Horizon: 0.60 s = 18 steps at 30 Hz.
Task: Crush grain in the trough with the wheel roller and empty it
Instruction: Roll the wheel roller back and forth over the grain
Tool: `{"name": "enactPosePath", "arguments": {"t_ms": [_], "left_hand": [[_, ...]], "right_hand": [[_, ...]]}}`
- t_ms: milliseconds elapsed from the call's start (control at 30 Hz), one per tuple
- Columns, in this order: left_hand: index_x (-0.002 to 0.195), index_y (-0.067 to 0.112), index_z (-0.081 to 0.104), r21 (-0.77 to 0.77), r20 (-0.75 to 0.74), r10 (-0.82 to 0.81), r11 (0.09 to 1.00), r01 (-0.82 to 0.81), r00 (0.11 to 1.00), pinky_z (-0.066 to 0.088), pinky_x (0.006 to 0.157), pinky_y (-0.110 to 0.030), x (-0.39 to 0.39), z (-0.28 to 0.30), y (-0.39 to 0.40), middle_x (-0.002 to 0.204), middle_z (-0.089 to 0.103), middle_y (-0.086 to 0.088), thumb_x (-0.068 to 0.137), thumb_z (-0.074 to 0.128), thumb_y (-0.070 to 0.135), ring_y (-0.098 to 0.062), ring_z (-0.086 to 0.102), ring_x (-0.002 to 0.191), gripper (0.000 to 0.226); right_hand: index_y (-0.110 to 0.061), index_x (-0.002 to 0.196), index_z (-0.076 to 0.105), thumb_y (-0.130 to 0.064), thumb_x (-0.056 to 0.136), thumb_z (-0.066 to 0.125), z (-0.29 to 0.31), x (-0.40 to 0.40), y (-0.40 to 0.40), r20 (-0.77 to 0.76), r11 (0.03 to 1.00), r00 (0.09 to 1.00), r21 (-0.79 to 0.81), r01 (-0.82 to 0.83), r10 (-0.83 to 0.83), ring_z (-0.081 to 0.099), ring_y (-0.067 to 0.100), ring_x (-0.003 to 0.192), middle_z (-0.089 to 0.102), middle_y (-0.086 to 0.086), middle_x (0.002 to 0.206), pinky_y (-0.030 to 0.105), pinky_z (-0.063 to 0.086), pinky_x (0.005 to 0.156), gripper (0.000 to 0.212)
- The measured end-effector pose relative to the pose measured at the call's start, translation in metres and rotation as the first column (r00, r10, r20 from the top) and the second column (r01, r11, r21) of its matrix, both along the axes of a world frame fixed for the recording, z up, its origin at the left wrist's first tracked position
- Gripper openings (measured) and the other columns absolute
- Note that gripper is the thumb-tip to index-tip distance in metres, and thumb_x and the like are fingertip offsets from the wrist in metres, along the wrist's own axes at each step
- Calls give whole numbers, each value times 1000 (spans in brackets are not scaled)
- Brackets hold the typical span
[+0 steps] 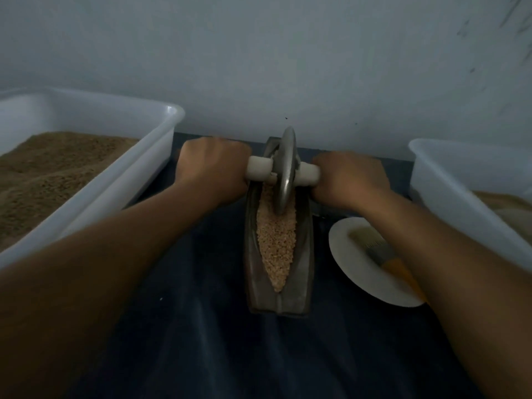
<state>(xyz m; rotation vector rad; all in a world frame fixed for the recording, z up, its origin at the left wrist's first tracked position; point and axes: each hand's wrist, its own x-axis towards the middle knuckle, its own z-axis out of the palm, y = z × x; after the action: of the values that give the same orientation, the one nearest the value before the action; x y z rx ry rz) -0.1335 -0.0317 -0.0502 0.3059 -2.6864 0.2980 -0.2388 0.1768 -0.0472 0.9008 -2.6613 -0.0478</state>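
Big white tub (161,145) of brown meal sits far left. Left hand (213,165) and right hand (349,178) each grip an end of the wheel roller (286,168) axle, wheel at the far end of the grain (276,240)-filled trough (305,254). Right forearm partly covers a plate (345,249) with a brush (371,240); another tub (449,174) far right.
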Motion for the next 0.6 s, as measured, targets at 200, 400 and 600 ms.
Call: {"name": "enactPosePath", "arguments": {"t_ms": [200,400,600], "left_hand": [[88,21,50,-119,-202,-131,987,108,970,34,62,-34,35,-14,14,80,61,-3,80,73,34,-25,58,68,27],[94,18,50,-90,-379,-140,989,114,915,37,70,-39,68,-34,26,84,53,-5,83,67,26,-25,49,74,22],[99,15,50,-96,-427,-158,987,129,891,38,76,-41,86,-37,34,91,52,-7,83,64,21,-27,47,82,22]], "right_hand": [[-30,80,45,-38,79,68,-31,40,17,-205,982,978,-191,-10,-30,39,16,48,37,-12,58,26,13,49,24],[-28,83,48,-35,79,66,-31,72,27,-320,967,947,-236,-99,19,46,20,56,51,-9,68,32,25,56,20],[-27,102,55,-35,80,68,-34,100,44,-319,952,947,-274,-139,47,54,22,76,58,-5,86,35,26,70,27]]}}
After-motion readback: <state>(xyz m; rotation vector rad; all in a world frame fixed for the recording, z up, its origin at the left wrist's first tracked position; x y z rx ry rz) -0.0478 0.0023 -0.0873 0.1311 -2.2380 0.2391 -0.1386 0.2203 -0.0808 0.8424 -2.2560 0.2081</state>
